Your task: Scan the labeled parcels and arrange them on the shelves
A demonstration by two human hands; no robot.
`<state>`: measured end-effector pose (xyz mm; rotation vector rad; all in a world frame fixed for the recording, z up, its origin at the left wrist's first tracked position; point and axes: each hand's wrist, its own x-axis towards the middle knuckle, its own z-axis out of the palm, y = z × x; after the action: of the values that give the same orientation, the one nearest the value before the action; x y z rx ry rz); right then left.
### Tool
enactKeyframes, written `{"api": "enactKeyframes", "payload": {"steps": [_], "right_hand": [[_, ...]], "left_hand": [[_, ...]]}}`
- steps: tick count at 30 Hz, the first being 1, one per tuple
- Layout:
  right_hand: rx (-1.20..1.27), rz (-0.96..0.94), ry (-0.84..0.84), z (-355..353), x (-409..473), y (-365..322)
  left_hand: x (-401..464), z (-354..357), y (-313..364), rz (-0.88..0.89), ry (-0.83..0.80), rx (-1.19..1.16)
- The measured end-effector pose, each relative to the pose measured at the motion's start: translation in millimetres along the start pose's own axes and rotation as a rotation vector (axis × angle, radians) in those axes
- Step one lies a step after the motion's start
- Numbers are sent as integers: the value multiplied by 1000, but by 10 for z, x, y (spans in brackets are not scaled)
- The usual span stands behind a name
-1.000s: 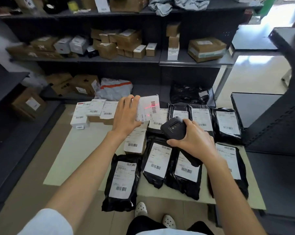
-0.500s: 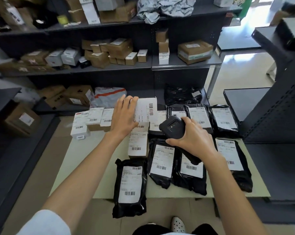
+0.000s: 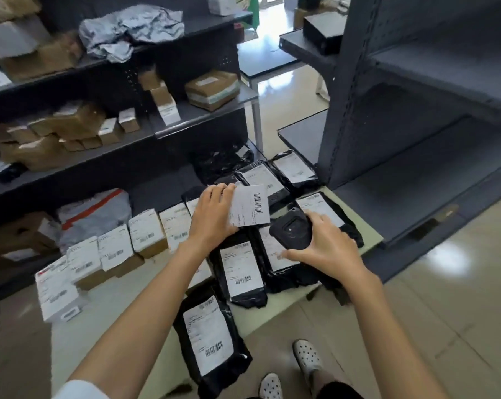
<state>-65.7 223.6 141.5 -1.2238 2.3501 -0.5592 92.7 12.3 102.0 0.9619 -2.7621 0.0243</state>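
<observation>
left hand (image 3: 211, 217) grips a small labeled parcel (image 3: 250, 205); right hand (image 3: 324, 249) clasps the scanner (image 3: 291, 232). many parcels remain on the table (image 3: 70, 335); the right-side shelves (image 3: 445, 61) look bare.

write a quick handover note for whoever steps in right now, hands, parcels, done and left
Left hand: holds a small white-labelled parcel, barcode up, lifted above the table.
Right hand: grips the black handheld scanner.
Black plastic mailer bags and white-labelled brown cardboard boxes lie on the pale green table.
Done: some boxes sit on the dark metal shelves.
Left: shelve the held parcel, then scan and shelve the rest.
</observation>
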Motion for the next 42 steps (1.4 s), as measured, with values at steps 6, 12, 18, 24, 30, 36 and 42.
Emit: {"api": "enactKeyframes", "payload": {"steps": [6,12,18,24,30,36,42], "right_hand": [[46,256,143,-229,-471,685],[129,456,301,-593,-939,1485],[186,616,415,-1105,-1218,2412],[191,666,543,-2100,-1352,3572],[154,635,645,-3097,-1405,4597],[172,653,655,-3675,-1241,5467],[176,673,654,-4326,-776,6479]], "left_hand": [[469,298,989,272,-81,-94],[823,545,2306,570,-95,-126],[1154,749,3653,714,-76,-217],[1698,788,5308,804,-27,-268],[2374,621,6757,827,49,-289],[2963,746,7701,839,44,-310],[3824,1031,8738,854,52,-349]]}}
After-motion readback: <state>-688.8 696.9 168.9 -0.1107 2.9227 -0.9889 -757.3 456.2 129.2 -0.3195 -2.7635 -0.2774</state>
